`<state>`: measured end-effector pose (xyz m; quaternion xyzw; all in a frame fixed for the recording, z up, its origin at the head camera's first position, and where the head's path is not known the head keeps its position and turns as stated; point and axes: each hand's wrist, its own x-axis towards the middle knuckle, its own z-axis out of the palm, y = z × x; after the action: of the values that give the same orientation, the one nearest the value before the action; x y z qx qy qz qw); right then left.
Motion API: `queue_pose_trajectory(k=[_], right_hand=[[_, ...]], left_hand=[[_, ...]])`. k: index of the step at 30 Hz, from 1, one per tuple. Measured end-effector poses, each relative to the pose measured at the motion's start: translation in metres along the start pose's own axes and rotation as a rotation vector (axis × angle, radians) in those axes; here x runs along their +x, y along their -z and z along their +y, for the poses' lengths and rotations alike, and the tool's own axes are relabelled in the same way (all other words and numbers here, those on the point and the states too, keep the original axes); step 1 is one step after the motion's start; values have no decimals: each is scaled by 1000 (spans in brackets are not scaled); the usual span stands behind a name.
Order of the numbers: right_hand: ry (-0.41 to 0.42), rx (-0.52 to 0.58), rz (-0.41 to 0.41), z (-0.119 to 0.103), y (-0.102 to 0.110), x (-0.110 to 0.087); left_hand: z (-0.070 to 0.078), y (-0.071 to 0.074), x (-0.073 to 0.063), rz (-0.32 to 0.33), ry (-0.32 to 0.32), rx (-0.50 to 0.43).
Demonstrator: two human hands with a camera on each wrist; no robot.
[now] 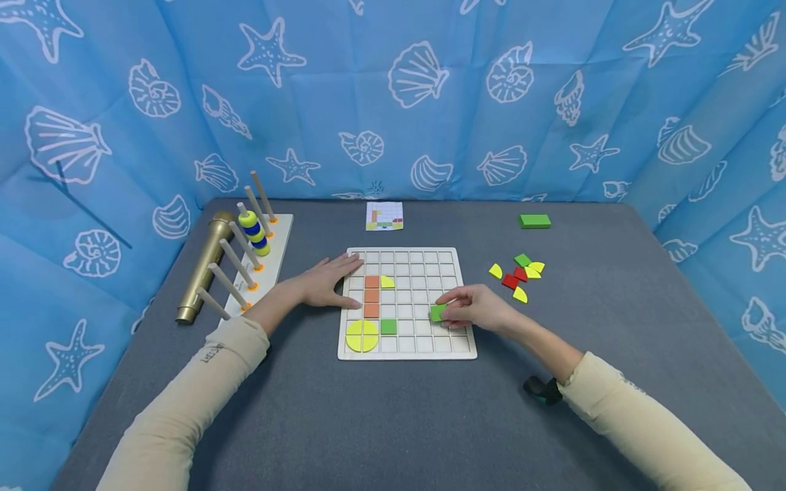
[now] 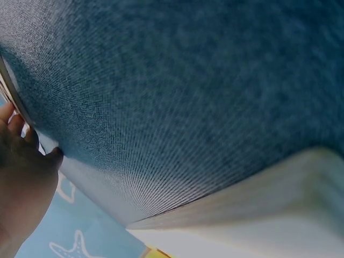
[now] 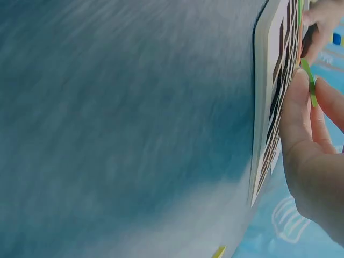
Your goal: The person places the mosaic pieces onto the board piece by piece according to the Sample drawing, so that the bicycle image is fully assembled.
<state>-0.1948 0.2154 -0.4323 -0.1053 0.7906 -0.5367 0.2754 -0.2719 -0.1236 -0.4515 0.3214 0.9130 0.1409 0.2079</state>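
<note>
A white grid board (image 1: 408, 356) lies on the grey table. My right hand (image 1: 475, 308) pinches a green square tile (image 1: 437, 312) between thumb and fingers, close over the board's right part; the right wrist view shows the tile (image 3: 309, 80) tilted in the grip. My left hand (image 1: 325, 281) rests with spread fingers on the board's left edge. Set in the board are a column of orange squares (image 1: 371, 295), a yellow circle of quarter pieces (image 1: 362, 336), one yellow quarter piece (image 1: 387, 281) and another green square (image 1: 388, 326).
Right of the board lie loose red (image 1: 510, 281), yellow and green pieces. A green block (image 1: 535, 221) and a printed pattern card (image 1: 384, 216) are farther back. At left stand a peg rack (image 1: 279, 239) with beads and a brass-coloured tube (image 1: 205, 269).
</note>
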Motion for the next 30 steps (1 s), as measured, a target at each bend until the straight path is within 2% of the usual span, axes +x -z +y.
queue_pose_trajectory(k=[9,19,30], right_hand=[[11,57,-50,-6,-25,12],[-10,97,-36,-12,-43,18],[76,-137,10,-14,-49,20]], left_hand=[[2,0,0,0,10,1],[2,0,0,-4,16,4],[0,-2,1,-1,13,6]])
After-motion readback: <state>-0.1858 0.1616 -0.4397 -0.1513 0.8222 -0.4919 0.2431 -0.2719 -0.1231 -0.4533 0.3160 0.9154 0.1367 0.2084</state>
